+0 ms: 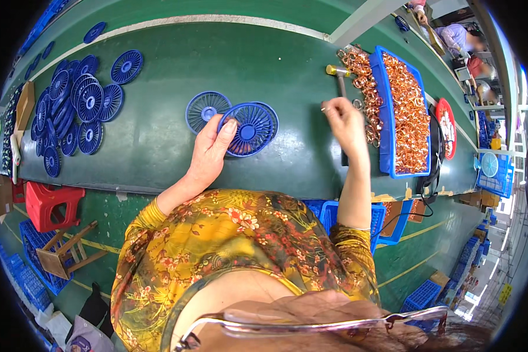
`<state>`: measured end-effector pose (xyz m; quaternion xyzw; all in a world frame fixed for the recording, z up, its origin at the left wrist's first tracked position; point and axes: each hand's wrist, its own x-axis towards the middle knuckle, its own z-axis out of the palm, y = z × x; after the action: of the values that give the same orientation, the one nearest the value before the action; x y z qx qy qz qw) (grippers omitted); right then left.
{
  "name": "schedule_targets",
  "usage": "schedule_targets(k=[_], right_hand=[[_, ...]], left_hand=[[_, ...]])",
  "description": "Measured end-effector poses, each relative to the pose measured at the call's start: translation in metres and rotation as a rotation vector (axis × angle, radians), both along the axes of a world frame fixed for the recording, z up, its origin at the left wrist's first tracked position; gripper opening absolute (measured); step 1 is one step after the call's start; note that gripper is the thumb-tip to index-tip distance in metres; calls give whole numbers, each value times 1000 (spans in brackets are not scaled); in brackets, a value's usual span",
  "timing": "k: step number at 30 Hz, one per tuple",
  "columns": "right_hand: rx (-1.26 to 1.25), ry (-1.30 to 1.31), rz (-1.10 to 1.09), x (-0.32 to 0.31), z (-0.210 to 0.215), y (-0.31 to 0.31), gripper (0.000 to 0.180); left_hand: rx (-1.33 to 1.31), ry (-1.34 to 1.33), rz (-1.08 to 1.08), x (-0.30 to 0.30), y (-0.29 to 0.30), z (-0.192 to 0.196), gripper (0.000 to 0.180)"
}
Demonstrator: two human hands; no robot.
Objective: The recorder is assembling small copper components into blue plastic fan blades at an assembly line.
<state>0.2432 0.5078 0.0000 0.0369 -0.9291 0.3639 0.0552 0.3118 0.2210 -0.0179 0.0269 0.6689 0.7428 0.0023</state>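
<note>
My left hand [212, 141] is closed on the rim of a round blue plastic fan grille [249, 130]. Just behind it the edge of a second grille shows, so the hand may hold two stacked. Another blue grille [209, 111] lies on the green table, partly covered by my left fingers. My right hand [347, 124] hovers over the table with thumb and forefinger pinched; a tiny shiny bit shows at the tips, too small to name. Beyond it lies a hammer [338, 71] with a yellow head. Several loose copper-coloured metal rings [366, 88] are heaped beside it.
A blue tray [386, 117] full of copper-coloured rings stands at the right, with a red round basin [446, 129] past it. Many blue grilles [90, 102] are piled at the left. Below sit a red stool [53, 205] and a wooden stool [53, 261]. People work far right.
</note>
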Motion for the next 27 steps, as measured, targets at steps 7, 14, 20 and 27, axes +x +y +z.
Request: schedule_targets(k=[7, 14, 20, 27], right_hand=[[377, 216, -151, -6, -25, -13, 15], [404, 215, 1, 20, -21, -21, 16], [-90, 293, 109, 44, 2, -48, 11], [-137, 481, 304, 66, 16, -83, 14]], left_hand=[[-58, 21, -62, 0, 1, -1, 33], [-2, 14, -26, 6, -1, 0, 31], [-35, 51, 3, 6, 3, 2, 29], [58, 68, 18, 2, 13, 2, 32]])
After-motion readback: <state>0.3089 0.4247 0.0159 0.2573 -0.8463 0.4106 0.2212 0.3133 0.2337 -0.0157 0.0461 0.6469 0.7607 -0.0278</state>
